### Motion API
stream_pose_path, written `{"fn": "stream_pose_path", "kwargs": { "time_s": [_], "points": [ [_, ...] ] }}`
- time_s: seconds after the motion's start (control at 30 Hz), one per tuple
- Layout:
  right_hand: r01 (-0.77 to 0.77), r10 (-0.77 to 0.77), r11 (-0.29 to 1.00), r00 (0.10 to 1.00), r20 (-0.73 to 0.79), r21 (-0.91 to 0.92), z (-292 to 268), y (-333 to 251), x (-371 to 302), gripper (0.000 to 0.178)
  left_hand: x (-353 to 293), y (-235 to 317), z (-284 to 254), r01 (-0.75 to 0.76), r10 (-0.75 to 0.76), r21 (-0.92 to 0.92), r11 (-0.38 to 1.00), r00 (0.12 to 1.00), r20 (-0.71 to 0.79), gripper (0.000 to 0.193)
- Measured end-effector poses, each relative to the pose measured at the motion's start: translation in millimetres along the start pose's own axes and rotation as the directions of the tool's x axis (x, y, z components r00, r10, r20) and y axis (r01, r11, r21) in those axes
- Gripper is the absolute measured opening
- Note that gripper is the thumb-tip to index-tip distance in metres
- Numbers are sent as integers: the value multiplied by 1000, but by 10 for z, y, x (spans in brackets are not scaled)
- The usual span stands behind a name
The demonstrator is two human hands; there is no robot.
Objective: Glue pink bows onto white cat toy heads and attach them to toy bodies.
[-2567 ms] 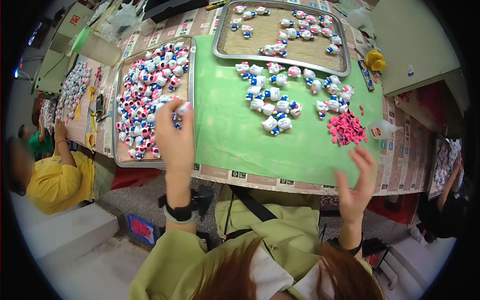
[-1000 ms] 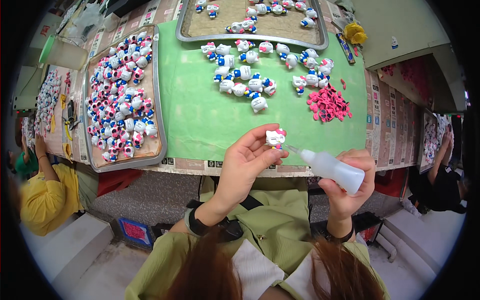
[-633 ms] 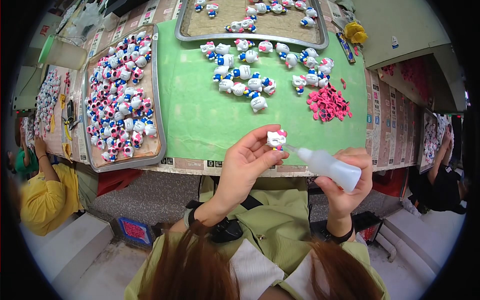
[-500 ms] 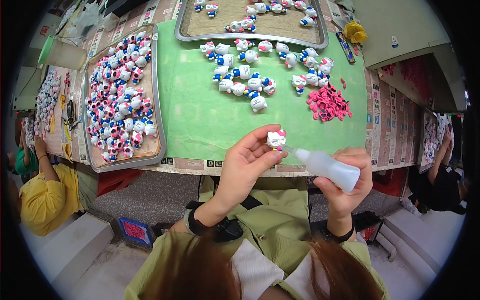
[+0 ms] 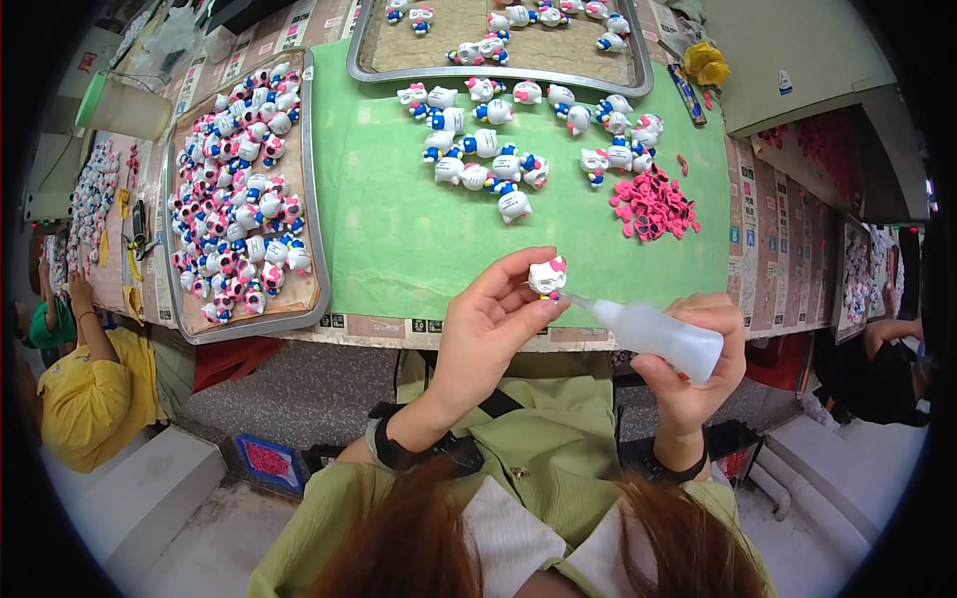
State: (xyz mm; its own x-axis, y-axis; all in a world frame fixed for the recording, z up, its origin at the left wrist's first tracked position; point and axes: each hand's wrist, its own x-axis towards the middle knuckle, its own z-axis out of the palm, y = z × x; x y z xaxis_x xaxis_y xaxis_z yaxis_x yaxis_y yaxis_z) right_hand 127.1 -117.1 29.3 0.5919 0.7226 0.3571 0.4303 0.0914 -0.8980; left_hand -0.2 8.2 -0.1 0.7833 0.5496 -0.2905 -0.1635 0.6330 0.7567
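Observation:
My left hand (image 5: 495, 324) pinches a small white cat figurine (image 5: 545, 277) with a pink bow, above the near edge of the green mat (image 5: 399, 261). My right hand (image 5: 703, 349) is wrapped round a translucent squeeze bottle (image 5: 661, 339). Its thin nozzle points left and ends close to the figurine's lower part; whether it touches, I cannot tell. Beyond my hands, several white and blue figurines (image 5: 513, 205) lie loosely grouped on the mat. To their right is a heap of small pink pieces (image 5: 653, 204).
A metal tray (image 5: 321, 249) at the left is crowded with figurines wearing pink pieces. Another tray (image 5: 498, 74) with figurines stands at the far side. A yellow cloth-like bundle (image 5: 706, 65) lies far right. People in yellow (image 5: 100, 399) and black (image 5: 867, 369) work either side.
The bottle has drawn slightly to the right, its nozzle farther from the figurine's face. The figurine has shifted a little to the left in my left hand.

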Motion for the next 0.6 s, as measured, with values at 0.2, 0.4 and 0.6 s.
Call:
{"fn": "stream_pose_path", "kwargs": {
  "time_s": [0.2,0.4,0.6],
  "points": [
    [-18,19,999,1000,-10,28,33,-10,14,43,-6,-12,-9,-7,7,38,999,1000,5,38],
    [-3,3,1000,1000,-5,-5,-5,-16,22,43,-2,12,-14,8,-7,41,999,1000,-17,38],
    [7,-5,1000,997,-78,31,-12,8,8,44,5,28,-13,59,-59,-69,996,998,2,39]
  ]
}}
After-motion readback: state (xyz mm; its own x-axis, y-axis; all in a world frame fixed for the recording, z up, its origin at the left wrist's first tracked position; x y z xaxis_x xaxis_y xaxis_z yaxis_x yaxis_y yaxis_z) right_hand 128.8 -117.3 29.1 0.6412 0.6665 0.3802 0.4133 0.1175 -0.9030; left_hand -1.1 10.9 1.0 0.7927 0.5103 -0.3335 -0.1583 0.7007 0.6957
